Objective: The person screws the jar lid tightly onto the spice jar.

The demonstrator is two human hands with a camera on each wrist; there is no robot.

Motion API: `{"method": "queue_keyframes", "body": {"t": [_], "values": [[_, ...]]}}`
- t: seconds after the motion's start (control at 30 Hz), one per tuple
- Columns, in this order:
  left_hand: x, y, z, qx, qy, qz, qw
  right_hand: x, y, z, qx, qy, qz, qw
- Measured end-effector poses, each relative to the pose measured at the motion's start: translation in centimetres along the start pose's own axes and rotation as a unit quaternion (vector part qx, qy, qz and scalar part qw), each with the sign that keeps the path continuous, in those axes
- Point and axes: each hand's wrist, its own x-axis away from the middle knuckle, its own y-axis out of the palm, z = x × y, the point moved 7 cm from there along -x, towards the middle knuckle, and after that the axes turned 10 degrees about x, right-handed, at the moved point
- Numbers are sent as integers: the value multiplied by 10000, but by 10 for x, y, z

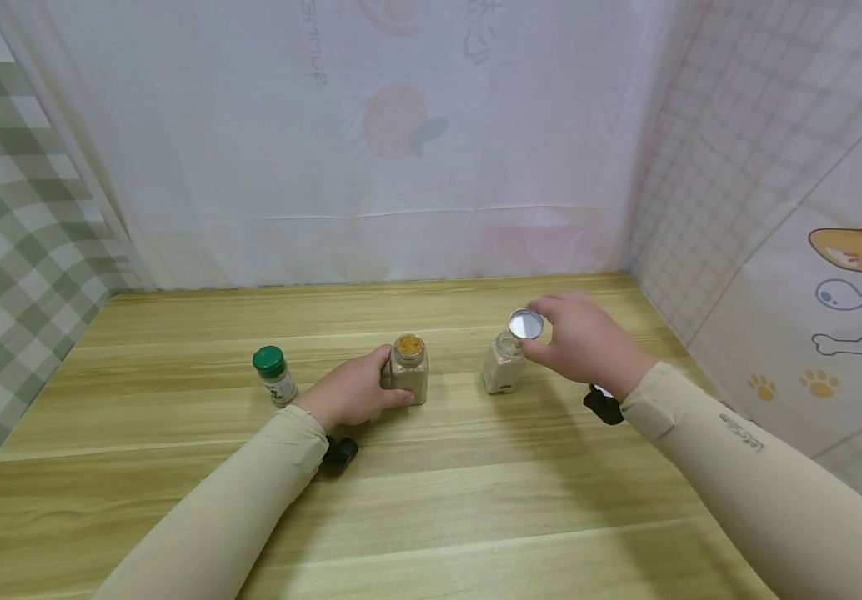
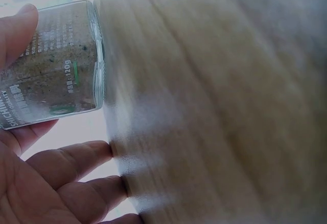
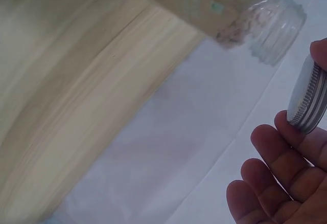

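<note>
My left hand (image 1: 356, 387) grips a square glass spice jar (image 1: 410, 379) standing on the table, with thumb and forefinger at its sides. This jar has no lid on, and orange-brown powder shows in its mouth. Printed text and "120g" mark its glass (image 2: 56, 60) in the left wrist view, where the other fingers reach down to the tabletop. Between thumb and fingertips, my right hand (image 1: 577, 337) pinches a silver screw lid (image 1: 526, 324), its hollow inside facing the head camera. Just left of and below the lid stands a second glass jar (image 1: 503, 367), uncapped, with pale contents and a threaded neck (image 3: 278, 29).
A small shaker with a green cap (image 1: 269, 362) stands left of my left hand. The wooden table (image 1: 431, 500) meets a white curtain (image 1: 251, 150) at the back and a patterned sheet (image 1: 769, 250) on the right. Black wrist straps (image 1: 603, 406) hang below both wrists.
</note>
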Motion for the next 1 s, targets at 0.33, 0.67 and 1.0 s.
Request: {"method": "queue_keyframes", "body": {"t": [0.33,0.67,1.0], "values": [[-1,1,-1,69,-53,-47,10000,-9,-5,-30,165,-617,156,9978],[-2,2,-2,78,-31,-47,10000,-16,-3,-51,196,-867,136,9960],[0,1,0,56,-51,-38,10000,-22,3,-67,399,-910,19,9950]]}}
